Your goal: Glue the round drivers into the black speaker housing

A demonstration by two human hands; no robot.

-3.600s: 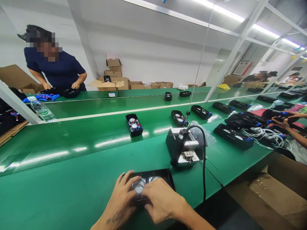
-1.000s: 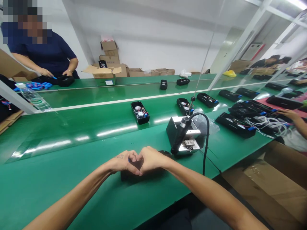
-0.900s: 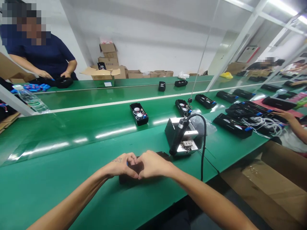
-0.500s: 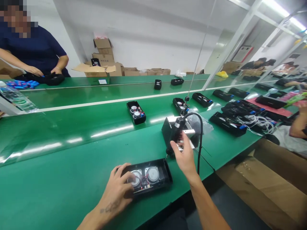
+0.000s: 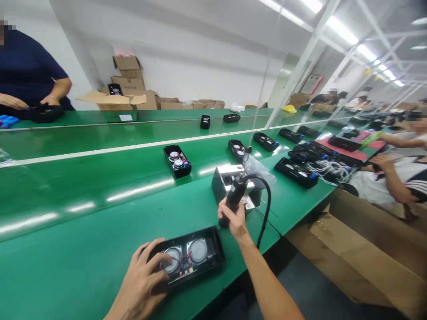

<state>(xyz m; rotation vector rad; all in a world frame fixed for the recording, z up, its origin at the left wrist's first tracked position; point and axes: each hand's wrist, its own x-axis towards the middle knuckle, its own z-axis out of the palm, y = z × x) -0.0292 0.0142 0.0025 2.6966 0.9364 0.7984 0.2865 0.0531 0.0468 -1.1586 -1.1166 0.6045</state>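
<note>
At the green bench (image 5: 83, 249), near edge | left hand (image 5: 143, 275) spread flat on the open speaker housing (image 5: 196, 255), steadying it | right hand (image 5: 233, 218), now off the housing, clenched round the soldering iron (image 5: 235, 198) beside its stand (image 5: 224, 175) | work passes from bare-handed fitting to tool.

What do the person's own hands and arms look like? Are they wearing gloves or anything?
No gloves. The left hand and right hand are bare, with no rings, watch or bracelet showing. The right forearm is bare too, no sleeve in view. Little of the left wrist shows; a faint dark mark sits there at the picture's edge.
</note>
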